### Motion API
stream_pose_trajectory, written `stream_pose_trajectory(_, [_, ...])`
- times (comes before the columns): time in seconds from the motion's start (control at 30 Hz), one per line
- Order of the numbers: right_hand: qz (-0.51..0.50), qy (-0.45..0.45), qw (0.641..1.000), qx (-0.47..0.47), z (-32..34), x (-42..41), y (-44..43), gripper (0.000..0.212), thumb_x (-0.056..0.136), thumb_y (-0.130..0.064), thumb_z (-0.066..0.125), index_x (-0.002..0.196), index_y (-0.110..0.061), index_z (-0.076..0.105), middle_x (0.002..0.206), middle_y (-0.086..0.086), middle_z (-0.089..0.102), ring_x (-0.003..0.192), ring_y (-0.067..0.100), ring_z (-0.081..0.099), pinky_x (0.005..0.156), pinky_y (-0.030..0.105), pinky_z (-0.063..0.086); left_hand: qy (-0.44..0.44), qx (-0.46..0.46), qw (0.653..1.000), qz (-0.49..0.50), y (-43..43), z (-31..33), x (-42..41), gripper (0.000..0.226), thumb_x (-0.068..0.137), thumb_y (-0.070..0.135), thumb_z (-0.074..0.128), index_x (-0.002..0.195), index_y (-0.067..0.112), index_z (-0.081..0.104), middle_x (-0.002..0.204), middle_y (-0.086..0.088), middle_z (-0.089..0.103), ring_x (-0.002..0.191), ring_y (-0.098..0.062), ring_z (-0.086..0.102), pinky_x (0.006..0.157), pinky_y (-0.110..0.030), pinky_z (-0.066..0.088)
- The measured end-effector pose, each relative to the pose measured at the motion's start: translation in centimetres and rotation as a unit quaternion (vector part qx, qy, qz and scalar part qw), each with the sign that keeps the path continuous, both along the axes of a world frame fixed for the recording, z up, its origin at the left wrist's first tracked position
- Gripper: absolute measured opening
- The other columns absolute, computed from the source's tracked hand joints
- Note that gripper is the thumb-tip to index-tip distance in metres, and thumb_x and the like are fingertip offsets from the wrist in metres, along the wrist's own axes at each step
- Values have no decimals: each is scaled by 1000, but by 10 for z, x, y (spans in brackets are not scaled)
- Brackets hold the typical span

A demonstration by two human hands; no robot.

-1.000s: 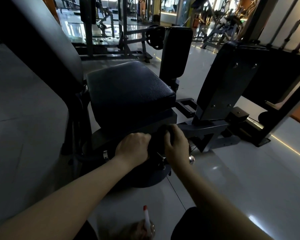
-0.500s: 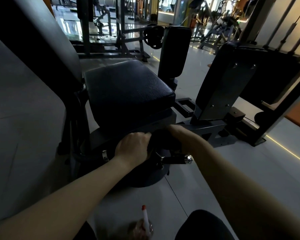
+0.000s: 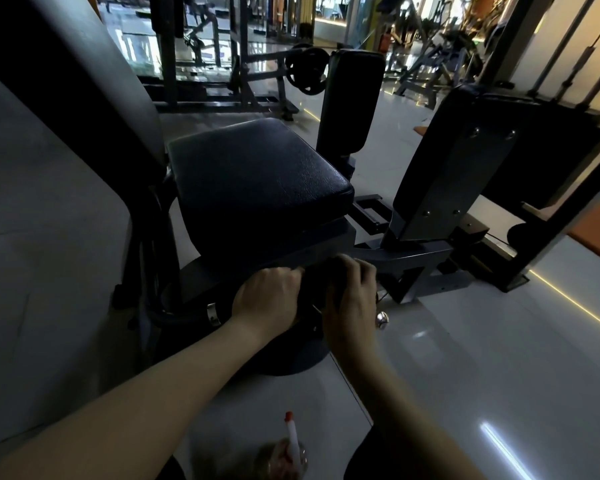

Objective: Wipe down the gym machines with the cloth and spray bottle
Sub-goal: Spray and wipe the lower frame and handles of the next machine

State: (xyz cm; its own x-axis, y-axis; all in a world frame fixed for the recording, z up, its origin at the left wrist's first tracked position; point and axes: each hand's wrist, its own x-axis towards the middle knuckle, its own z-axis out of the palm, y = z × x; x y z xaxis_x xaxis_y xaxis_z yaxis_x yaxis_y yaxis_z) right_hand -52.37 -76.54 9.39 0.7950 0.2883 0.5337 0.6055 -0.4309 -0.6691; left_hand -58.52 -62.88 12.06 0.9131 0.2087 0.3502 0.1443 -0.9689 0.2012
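I crouch in front of a gym machine with a black padded seat point(image 3: 257, 181). Just below the seat's front edge, my left hand point(image 3: 267, 296) and my right hand point(image 3: 352, 296) sit side by side, fingers curled over a dark cloth point(image 3: 312, 285). The cloth is bunched around the machine's frame and a lever with a chrome knob point(image 3: 381, 318). Most of the cloth is hidden under my hands. The spray bottle point(image 3: 291, 445), clear with a white and red nozzle, stands on the floor near my knees, held by neither hand.
A black backrest point(image 3: 84, 81) rises at the left. Two upright leg pads point(image 3: 352, 98) point(image 3: 454, 174) stand to the right of the seat. The machine's round base point(image 3: 291, 362) rests on glossy grey tiles. Other machines fill the background.
Half a second ago my right hand had slid forward and right along the frame. It has come back over the lever beside my left hand, which has stayed in place.
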Motion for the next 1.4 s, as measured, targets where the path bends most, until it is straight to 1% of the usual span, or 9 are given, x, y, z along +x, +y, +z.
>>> stream_pose_trajectory(0.13, [17,-25,997,-73,16,28,-5,24,97,-33,46,107,-18,62,100,-2,61,79,12,59,68,35,55,20,-7,1000,1,-1,1,1,14,90,10,48,81,20,53,90,-5,68,84,-27,69,57,-29,42])
stream_pose_trajectory(0.37, [62,470,875,-99,62,75,13,25,95,-28,57,95,-4,66,84,11,68,69,22,66,64,33,55,6,19,1000,-1,-1,-1,2,10,94,19,52,92,21,62,90,-2,71,83,-25,71,58,-30,45])
stream_pose_trajectory(0.6, [53,663,686,294,14,42,11,28,93,-29,59,103,-5,69,92,12,69,78,23,66,77,34,55,25,21,999,-12,-3,7,-3,20,90,27,66,109,21,61,104,-2,70,97,-25,70,69,-33,52])
stream_pose_trajectory(0.67, [-22,598,722,348,11,26,17,27,100,-29,47,97,-9,66,92,13,68,81,23,64,83,38,53,24,37,999,-7,-4,9,-4,18,92,17,63,110,20,63,104,-3,71,95,-25,70,68,-33,54])
stream_pose_trajectory(0.83, [-30,191,966,170,7,5,16,35,102,-36,41,135,-23,42,132,1,45,105,3,51,95,16,44,33,20,999,7,-5,8,-3,19,97,8,45,95,18,61,98,-5,70,89,-25,69,59,-28,40])
stream_pose_trajectory(1.0, [29,-105,989,-104,-2,34,-8,34,101,-37,43,123,-16,58,127,4,49,93,9,54,71,26,53,46,-7,999,3,-5,10,-2,9,86,14,54,91,18,61,96,-5,69,90,-25,68,64,-28,43])
stream_pose_trajectory(1.17, [50,105,990,-73,26,49,7,35,97,-29,40,67,-18,52,62,-2,56,51,11,48,52,30,39,27,13,1000,-3,-4,7,-1,16,88,10,51,96,16,62,98,-6,70,91,-25,69,62,-28,42])
stream_pose_trajectory(1.3, [37,423,902,-84,55,59,10,31,98,-30,44,75,-13,57,73,5,58,63,18,53,62,32,41,15,21,1000,-7,-3,4,-1,21,93,8,47,103,17,63,100,-6,71,93,-27,71,68,-33,53])
stream_pose_trajectory(1.4, [2,337,936,-101,46,47,8,44,100,-40,41,74,-9,58,71,7,61,64,20,57,62,34,43,25,17,1000,-7,-2,4,-2,19,93,10,48,104,17,62,100,-6,71,92,-27,70,67,-33,53])
